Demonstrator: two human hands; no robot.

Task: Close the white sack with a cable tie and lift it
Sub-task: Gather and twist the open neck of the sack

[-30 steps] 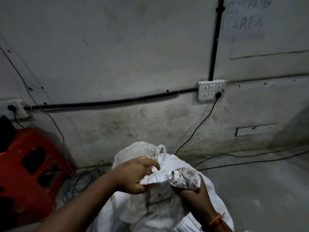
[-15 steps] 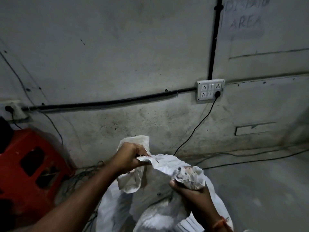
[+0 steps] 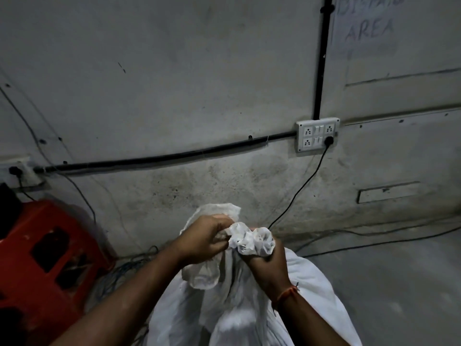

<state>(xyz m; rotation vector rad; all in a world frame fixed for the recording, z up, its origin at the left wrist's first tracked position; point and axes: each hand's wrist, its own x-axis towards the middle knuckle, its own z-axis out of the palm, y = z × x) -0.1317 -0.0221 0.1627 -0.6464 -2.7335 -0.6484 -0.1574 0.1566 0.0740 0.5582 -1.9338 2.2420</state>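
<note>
The white sack [image 3: 239, 318] stands on the floor in front of me, low in the middle of the head view. Its mouth is gathered into a crumpled bunch [image 3: 252, 238] at the top. My right hand [image 3: 267, 265] grips the neck just under that bunch. My left hand [image 3: 207, 239] holds the left part of the sack's rim against the bunch, with a loose flap hanging below it. No cable tie shows in the frame.
A red plastic crate [image 3: 50, 265] stands at the left by the wall. Tangled wires [image 3: 124, 270] lie on the floor beside it. A white socket board [image 3: 317, 134] is on the grey wall, with a black cord [image 3: 299, 188] running down behind the sack. Bare concrete floor lies to the right.
My left hand has drawn the left rim of the sack rightward, meeting the right hand. The open mouth has been bunched together into one crumpled knot.
</note>
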